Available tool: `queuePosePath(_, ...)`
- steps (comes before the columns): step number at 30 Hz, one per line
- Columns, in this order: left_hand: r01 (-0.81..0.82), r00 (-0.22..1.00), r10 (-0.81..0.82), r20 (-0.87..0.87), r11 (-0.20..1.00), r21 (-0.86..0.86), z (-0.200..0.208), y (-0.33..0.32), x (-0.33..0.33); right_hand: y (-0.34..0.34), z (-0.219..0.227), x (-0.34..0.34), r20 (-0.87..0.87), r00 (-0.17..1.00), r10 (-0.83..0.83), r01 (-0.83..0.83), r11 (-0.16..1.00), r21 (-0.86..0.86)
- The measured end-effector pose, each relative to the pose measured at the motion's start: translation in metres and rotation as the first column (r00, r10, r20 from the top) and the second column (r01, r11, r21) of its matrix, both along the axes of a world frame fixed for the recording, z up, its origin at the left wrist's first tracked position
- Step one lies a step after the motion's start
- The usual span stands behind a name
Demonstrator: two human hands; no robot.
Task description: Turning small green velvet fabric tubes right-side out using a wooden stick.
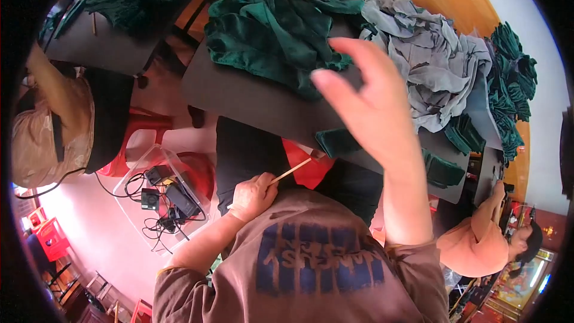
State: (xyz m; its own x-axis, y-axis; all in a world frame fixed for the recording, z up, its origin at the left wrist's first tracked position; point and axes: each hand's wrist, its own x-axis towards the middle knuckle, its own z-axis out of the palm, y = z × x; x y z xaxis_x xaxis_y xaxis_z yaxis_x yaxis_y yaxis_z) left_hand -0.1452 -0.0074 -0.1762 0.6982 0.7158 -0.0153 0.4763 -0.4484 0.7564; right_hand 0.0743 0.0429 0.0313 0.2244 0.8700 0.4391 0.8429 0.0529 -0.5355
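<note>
Block-lettered blue print (320, 261) on brown shirt (239, 284); thin stick (294, 170) in left grip (253, 196)

Shows deep green in the cloth bundle (269, 39), pale grey in the fabric heap (439, 54), charcoal on the tabletop (239, 94), pale tan along the stick (292, 171) and brown with dark-blue blocks on the shirt (314, 206).

There are one stick (293, 170), one clear box (135, 208), two co-workers (51, 122) (475, 245) and the wearer's two hands (254, 194) (373, 96).
</note>
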Motion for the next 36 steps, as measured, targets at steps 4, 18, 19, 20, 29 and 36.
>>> queuePosePath(4, 0.032, 0.999, -0.032, -0.004, 0.998, -0.05, -0.001, 0.01, 0.002, 0.033, -0.023, 0.0, 0.494, 0.869, 0.025, 0.008, 0.998, -0.064)
queuePosePath(18, 0.192, 0.972, -0.15, 0.183, 0.953, -0.233, 0.038, 0.045, -0.029, 0.028, 0.024, 0.021, -0.88, 0.473, 0.033, -0.05, 0.999, 0.011)
queuePosePath(19, 0.191, 0.966, -0.143, 0.215, 0.956, -0.222, 0.044, 0.047, -0.036, 0.023, 0.026, 0.021, -0.961, 0.265, 0.079, -0.131, 0.99, 0.045)
queuePosePath(20, 0.202, 0.964, -0.155, 0.217, 0.955, -0.215, 0.052, 0.052, -0.043, 0.016, 0.025, 0.02, -0.987, 0.149, 0.065, -0.148, 0.988, 0.043)
queuePosePath(29, 0.173, 0.75, 0.385, 0.537, 0.669, -0.722, 0.13, 0.059, -0.018, -0.038, 0.029, -0.016, -0.984, 0.17, -0.045, -0.394, 0.913, -0.11)
queuePosePath(36, 0.568, 0.631, 0.62, 0.467, 0.042, -0.822, 0.161, 0.067, 0.039, -0.072, 0.019, -0.017, -0.822, 0.413, 0.392, -0.729, 0.684, -0.04)
